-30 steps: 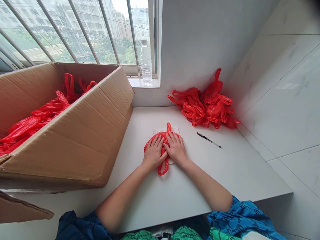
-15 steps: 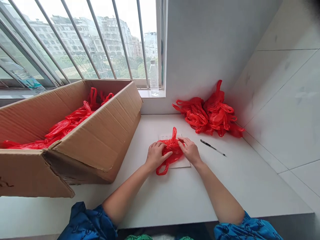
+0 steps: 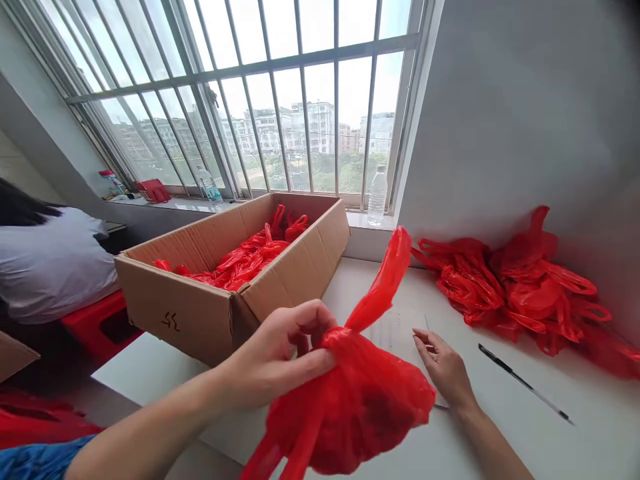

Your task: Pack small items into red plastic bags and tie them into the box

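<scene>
My left hand (image 3: 295, 347) pinches the gathered neck of a knotted red plastic bag (image 3: 360, 407), held up above the table close to the camera. One loop of the bag sticks up past my fingers and others hang below. Lower and farther back, my right hand (image 3: 443, 367) rests at the edge of a white sheet of paper (image 3: 400, 327), its fingers stretched and holding nothing. Part of the paper lies hidden behind the bag. To the right of that hand lies a black and clear pen (image 3: 525, 383).
A cardboard box (image 3: 175, 310) with several red bags stands at left. More red bags (image 3: 520, 293) are heaped against the wall. A clear bottle (image 3: 377, 197) stands on the windowsill. At far left, a person in a white top (image 3: 55, 267) sits on a red stool (image 3: 107, 323).
My left hand has lifted the red bag off the paper toward the camera. My right hand has let go of it and stays by the paper. The view has turned left and upward.
</scene>
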`<state>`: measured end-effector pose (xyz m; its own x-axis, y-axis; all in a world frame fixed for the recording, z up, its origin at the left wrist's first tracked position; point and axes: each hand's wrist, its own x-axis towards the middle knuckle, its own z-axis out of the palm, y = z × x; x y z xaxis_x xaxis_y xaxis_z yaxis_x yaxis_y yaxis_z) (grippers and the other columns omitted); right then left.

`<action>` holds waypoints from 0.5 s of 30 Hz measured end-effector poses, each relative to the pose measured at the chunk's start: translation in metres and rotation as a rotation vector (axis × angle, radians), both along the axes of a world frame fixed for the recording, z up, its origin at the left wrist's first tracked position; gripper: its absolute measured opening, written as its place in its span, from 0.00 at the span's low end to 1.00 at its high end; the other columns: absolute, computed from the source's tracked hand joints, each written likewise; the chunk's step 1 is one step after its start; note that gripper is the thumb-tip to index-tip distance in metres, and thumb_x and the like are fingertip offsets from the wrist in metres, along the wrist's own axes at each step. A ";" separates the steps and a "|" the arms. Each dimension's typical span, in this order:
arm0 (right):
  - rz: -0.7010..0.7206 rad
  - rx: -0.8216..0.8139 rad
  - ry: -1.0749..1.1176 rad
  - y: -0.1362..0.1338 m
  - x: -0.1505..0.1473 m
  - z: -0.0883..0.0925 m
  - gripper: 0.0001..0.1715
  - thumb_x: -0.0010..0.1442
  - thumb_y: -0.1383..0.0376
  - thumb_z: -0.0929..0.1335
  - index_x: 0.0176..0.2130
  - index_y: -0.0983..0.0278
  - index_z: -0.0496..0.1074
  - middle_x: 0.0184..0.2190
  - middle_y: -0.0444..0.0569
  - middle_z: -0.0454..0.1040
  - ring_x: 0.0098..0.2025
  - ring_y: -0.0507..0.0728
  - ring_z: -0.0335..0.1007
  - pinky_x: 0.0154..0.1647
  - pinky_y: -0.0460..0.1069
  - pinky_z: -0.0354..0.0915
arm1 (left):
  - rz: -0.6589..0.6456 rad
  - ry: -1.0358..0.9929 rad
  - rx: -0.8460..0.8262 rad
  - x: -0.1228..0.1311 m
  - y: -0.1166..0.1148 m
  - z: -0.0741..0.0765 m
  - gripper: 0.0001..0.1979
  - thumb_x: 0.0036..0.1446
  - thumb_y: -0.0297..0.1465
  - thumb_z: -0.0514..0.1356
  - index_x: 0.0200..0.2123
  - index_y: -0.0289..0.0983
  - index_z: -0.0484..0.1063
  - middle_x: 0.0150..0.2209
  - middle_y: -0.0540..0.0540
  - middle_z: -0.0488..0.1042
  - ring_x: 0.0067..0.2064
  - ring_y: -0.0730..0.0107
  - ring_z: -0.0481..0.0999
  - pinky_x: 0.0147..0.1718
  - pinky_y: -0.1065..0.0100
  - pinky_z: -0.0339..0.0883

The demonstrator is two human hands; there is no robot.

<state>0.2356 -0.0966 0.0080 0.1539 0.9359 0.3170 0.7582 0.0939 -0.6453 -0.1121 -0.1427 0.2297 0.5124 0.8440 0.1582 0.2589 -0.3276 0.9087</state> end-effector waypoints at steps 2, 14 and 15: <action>0.037 0.005 -0.058 0.002 -0.004 -0.009 0.23 0.66 0.49 0.60 0.51 0.56 0.73 0.51 0.48 0.76 0.47 0.59 0.75 0.42 0.54 0.72 | 0.120 -0.135 -0.060 -0.033 -0.004 0.029 0.12 0.55 0.43 0.63 0.34 0.41 0.69 0.28 0.51 0.72 0.26 0.73 0.69 0.22 0.73 0.64; 0.068 0.147 -0.447 0.013 0.015 -0.075 0.27 0.61 0.48 0.62 0.55 0.53 0.73 0.53 0.51 0.76 0.53 0.68 0.73 0.48 0.63 0.71 | 0.555 0.048 0.409 -0.139 0.136 0.084 0.15 0.58 0.36 0.59 0.43 0.31 0.72 0.35 0.49 0.74 0.30 0.77 0.72 0.33 0.70 0.66; 0.075 0.159 -0.446 0.016 0.022 -0.081 0.27 0.60 0.47 0.62 0.53 0.52 0.74 0.52 0.51 0.77 0.51 0.68 0.75 0.46 0.62 0.72 | 0.528 0.131 0.394 -0.140 0.156 0.079 0.14 0.57 0.34 0.60 0.41 0.29 0.73 0.34 0.47 0.75 0.30 0.75 0.73 0.33 0.70 0.67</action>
